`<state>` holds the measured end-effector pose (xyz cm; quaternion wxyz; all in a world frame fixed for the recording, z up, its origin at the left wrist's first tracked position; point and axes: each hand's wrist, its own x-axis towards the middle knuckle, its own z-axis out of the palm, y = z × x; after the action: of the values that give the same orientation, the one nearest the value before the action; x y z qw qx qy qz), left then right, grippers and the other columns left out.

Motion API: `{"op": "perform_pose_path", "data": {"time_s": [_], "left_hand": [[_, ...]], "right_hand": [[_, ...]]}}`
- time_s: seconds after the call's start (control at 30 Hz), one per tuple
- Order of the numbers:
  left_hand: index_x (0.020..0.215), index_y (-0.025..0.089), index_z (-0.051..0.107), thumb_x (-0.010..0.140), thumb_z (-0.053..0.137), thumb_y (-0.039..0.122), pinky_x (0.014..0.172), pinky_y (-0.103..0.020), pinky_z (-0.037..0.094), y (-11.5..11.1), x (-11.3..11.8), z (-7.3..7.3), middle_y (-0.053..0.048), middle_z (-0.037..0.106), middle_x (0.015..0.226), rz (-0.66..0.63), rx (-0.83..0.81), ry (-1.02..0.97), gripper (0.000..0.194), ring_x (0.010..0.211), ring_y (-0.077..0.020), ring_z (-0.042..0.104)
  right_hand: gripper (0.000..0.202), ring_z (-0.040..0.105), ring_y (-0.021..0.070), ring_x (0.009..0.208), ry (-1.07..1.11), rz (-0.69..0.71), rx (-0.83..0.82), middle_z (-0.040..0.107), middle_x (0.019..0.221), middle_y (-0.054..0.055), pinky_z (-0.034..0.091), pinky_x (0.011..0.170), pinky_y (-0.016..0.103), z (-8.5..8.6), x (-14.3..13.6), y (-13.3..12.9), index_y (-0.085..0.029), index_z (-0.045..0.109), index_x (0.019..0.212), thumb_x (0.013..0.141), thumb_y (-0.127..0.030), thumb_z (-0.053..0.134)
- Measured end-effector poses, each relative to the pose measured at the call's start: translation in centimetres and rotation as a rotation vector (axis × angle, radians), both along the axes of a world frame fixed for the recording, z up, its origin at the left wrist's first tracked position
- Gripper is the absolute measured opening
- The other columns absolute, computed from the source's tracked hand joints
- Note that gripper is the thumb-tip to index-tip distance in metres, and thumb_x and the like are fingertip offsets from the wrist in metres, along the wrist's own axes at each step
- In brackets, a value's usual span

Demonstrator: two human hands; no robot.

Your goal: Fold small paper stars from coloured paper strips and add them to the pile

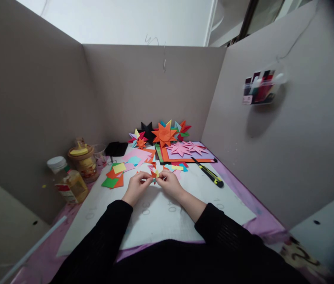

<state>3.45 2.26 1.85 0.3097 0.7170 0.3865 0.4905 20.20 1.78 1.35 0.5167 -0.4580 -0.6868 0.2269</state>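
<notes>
My left hand (136, 186) and my right hand (170, 184) meet over the white cutting mat (161, 221), both pinching one small folded paper piece (154, 174) with orange, yellow and teal parts. Loose coloured paper squares (115, 176) lie just left of my left hand. Behind my hands, finished paper stars stand at the back: an orange star (164, 134), a black star (147, 129) and pink stars (186, 148) lying on stacked coloured sheets.
A yellow-and-black utility knife (209, 173) lies right of my hands. A glue bottle (70, 182) and a capped jar (84, 161) stand at the left. Cardboard walls enclose the desk on three sides; a card holder (260, 88) hangs on the right wall.
</notes>
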Motion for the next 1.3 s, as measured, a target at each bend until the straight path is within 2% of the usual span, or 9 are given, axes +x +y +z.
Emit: {"op": "perform_pose_path", "data": {"time_s": [0.13, 0.37, 0.5, 0.67, 0.77, 0.87, 0.97, 1.17, 1.3], "left_hand": [[0.076, 0.016, 0.063, 0.075, 0.062, 0.030, 0.062, -0.025, 0.051, 0.1, 0.0, -0.2, -0.005, 0.062, 0.080, 0.006, 0.017, 0.024, 0.014, 0.076, -0.0154, 0.059], [0.084, 0.019, 0.064, 0.079, 0.059, 0.030, 0.060, -0.024, 0.049, 0.2, -0.3, -0.1, -0.005, 0.063, 0.085, 0.012, 0.193, 0.138, 0.013, 0.078, -0.0157, 0.059], [0.086, 0.020, 0.062, 0.079, 0.059, 0.029, 0.061, -0.024, 0.049, 0.2, -0.4, 0.0, -0.005, 0.062, 0.086, 0.011, 0.233, 0.166, 0.012, 0.078, -0.0153, 0.058], [0.087, 0.019, 0.055, 0.073, 0.063, 0.029, 0.059, -0.024, 0.046, 0.0, -0.3, 0.2, -0.002, 0.055, 0.083, 0.131, 0.221, 0.116, 0.018, 0.073, -0.0133, 0.054], [0.089, 0.019, 0.049, 0.071, 0.065, 0.032, 0.055, -0.022, 0.043, -0.3, 0.3, 0.3, 0.002, 0.053, 0.073, 0.177, 0.059, -0.003, 0.027, 0.065, -0.0116, 0.053], [0.094, 0.020, 0.041, 0.069, 0.066, 0.033, 0.053, -0.021, 0.044, -0.9, 1.3, 0.3, 0.003, 0.056, 0.069, 0.088, -0.219, -0.198, 0.038, 0.062, -0.0115, 0.058], [0.096, 0.021, 0.036, 0.067, 0.068, 0.033, 0.053, -0.022, 0.046, -1.2, 2.1, 0.2, 0.002, 0.060, 0.075, 0.040, -0.425, -0.355, 0.045, 0.065, -0.0127, 0.061], [0.095, 0.021, 0.037, 0.062, 0.070, 0.027, 0.056, -0.021, 0.046, -1.1, 2.8, -0.5, 0.005, 0.057, 0.073, 0.053, -0.517, -0.598, 0.047, 0.059, -0.0084, 0.059], [0.095, 0.021, 0.039, 0.062, 0.070, 0.025, 0.060, -0.023, 0.047, -1.3, 3.2, -0.6, 0.003, 0.059, 0.076, 0.058, -0.553, -0.677, 0.046, 0.063, -0.0097, 0.060]], "right_hand": [[0.017, 0.046, 0.0125, 0.063, -0.016, 0.009, 0.015, 0.047, 0.061, -0.002, 0.036, 0.059, 0.024, 0.1, 0.0, 0.0, -0.019, 0.047, 0.054, 0.069, -0.017, 0.054], [0.017, 0.046, 0.0125, 0.064, -0.043, 0.028, 0.031, 0.047, 0.061, -0.002, 0.036, 0.059, 0.024, 0.4, 0.0, -0.2, -0.019, 0.046, 0.054, 0.069, -0.016, 0.054], [0.017, 0.046, 0.0124, 0.063, -0.037, 0.061, 0.033, 0.046, 0.062, -0.002, 0.036, 0.059, 0.024, 0.3, 0.1, -0.1, -0.019, 0.046, 0.055, 0.070, -0.017, 0.054], [0.019, 0.044, 0.0121, 0.061, -0.023, 0.020, 0.066, 0.043, 0.061, -0.002, 0.036, 0.057, 0.024, 0.2, 0.1, -0.1, -0.019, 0.044, 0.056, 0.072, -0.017, 0.054], [0.016, 0.046, 0.0131, 0.064, -0.065, -0.041, 0.149, 0.045, 0.065, -0.001, 0.037, 0.061, 0.025, 0.2, 0.2, -0.3, -0.019, 0.046, 0.059, 0.074, -0.016, 0.052], [0.012, 0.048, 0.0158, 0.072, -0.159, -0.087, 0.253, 0.049, 0.070, 0.001, 0.039, 0.068, 0.028, 0.2, 0.2, -0.6, -0.020, 0.051, 0.065, 0.076, -0.014, 0.051], [0.011, 0.049, 0.0183, 0.078, -0.285, -0.116, 0.339, 0.053, 0.075, 0.004, 0.040, 0.073, 0.030, 0.2, 0.1, -0.8, -0.020, 0.055, 0.071, 0.079, -0.014, 0.050], [0.013, 0.049, 0.0195, 0.079, -0.437, -0.193, 0.398, 0.054, 0.077, 0.006, 0.040, 0.073, 0.031, 0.0, -0.6, -1.0, -0.019, 0.057, 0.072, 0.082, -0.017, 0.050], [0.013, 0.049, 0.0201, 0.080, -0.466, -0.208, 0.402, 0.054, 0.078, 0.006, 0.040, 0.073, 0.031, -0.3, -0.9, -0.9, -0.019, 0.057, 0.073, 0.083, -0.018, 0.050]]}}
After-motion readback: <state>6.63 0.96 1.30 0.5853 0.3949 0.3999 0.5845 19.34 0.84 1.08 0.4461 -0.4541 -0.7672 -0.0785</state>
